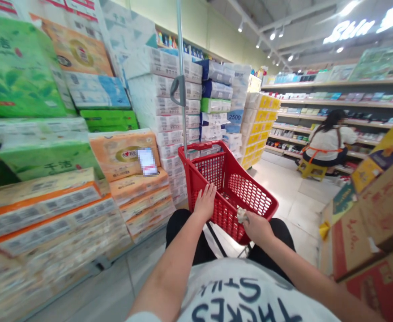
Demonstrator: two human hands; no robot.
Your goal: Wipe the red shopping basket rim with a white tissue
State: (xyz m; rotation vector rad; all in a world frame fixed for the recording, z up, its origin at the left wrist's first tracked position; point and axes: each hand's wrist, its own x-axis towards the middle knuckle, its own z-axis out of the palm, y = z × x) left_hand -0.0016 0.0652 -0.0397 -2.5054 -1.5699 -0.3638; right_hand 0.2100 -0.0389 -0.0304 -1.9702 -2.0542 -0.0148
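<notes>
In front of my knees stands a red plastic shopping basket cart [246,190] with perforated walls. A metal pole with a grey grip [179,90] rises behind its left end. My left hand [206,202] lies against the near side of the basket at the rim, its fingers stretched out. Pinched in my right hand [257,228] is a crumpled off-white wad [241,215], perhaps a cloth or tissue, against the basket's near wall. The parts of the right fingers behind the wad are hidden. The basket's visible floor shows no goods.
Tissue packs [62,156] are stacked along the left, with taller white stacks [179,103] behind the cart. Cardboard boxes [381,214] stand close on the right. Farther back, a person [327,138] sits on a yellow stool [312,170] facing stocked shelves [304,105].
</notes>
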